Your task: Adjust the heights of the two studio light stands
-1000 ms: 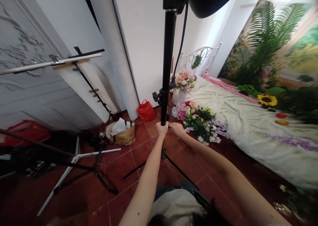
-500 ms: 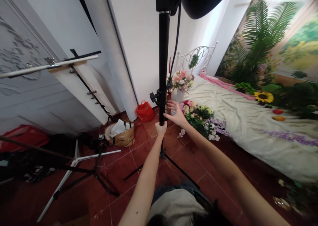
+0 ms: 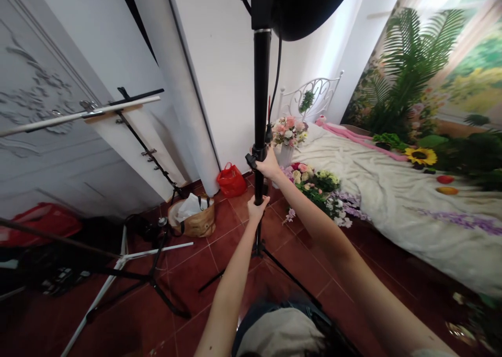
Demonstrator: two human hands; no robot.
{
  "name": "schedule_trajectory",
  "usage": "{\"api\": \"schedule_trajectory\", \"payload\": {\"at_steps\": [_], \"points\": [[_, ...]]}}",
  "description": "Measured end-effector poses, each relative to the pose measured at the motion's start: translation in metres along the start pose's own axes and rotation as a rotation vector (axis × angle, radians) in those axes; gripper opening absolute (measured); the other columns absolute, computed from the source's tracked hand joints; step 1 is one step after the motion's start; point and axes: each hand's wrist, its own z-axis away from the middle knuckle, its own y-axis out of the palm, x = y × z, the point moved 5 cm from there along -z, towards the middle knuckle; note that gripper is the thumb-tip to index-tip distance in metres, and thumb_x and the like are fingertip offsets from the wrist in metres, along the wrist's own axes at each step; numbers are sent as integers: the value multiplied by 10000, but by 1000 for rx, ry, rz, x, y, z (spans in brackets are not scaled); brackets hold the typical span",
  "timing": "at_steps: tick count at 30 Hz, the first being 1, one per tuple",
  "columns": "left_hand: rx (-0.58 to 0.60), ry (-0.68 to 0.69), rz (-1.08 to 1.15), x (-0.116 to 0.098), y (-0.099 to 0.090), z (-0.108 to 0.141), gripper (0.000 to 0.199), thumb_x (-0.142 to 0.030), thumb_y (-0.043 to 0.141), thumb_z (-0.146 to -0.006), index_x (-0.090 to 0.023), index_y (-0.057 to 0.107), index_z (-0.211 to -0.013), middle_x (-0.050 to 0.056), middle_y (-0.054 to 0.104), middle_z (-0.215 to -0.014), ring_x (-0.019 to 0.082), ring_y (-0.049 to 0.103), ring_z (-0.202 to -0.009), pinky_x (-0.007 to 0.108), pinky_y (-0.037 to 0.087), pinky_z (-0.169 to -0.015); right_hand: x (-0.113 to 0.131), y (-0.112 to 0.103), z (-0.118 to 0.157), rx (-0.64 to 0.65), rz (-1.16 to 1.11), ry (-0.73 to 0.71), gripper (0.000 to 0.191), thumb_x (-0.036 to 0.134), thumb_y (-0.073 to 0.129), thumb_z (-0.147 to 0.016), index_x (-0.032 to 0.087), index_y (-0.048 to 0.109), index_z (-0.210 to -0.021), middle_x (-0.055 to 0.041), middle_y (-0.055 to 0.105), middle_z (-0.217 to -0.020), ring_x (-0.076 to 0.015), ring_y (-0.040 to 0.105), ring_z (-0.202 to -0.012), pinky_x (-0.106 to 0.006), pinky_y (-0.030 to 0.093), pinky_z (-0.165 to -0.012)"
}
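Observation:
A black light stand rises upright before me, its legs spread on the red tiled floor. My left hand is wrapped round the lower part of its pole. Higher up, my right hand grips the stand at the collar, where a dark knob sticks out to the left. Some of its fingers are hidden behind the pole. A large black lamp head sits at the top, with a cable hanging beside the pole.
To the right are a bed with a cream cover and flowers at its side. A red bag and a woven basket stand on the floor ahead. At the left are white stand legs and a backdrop bar.
My right hand, open beside the pole before, has closed on the stand at the collar. My left hand still holds the lower pole. The view has shifted slightly.

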Motion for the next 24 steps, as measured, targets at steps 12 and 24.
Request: {"api": "schedule_trajectory", "payload": {"at_steps": [12,24], "points": [[23,-48,-36,58,-10,14,325,-288,750,-554,-146,626,-819,42,676,-796,175,619,-768,302,482,-746,1,3,18,-410,191,98,255,312,612,-605,179,508,-795,-35,611,-721,-172,581,-676,-292,498,-651],[57,-117,36,71,-8,11,276,-134,678,-527,-132,653,-802,37,697,-794,179,638,-772,325,489,-805,-65,12,59,23,2,45,133,206,537,-536,179,489,-657,24,518,-607,-108,466,-573,-232,418,-565]]}}
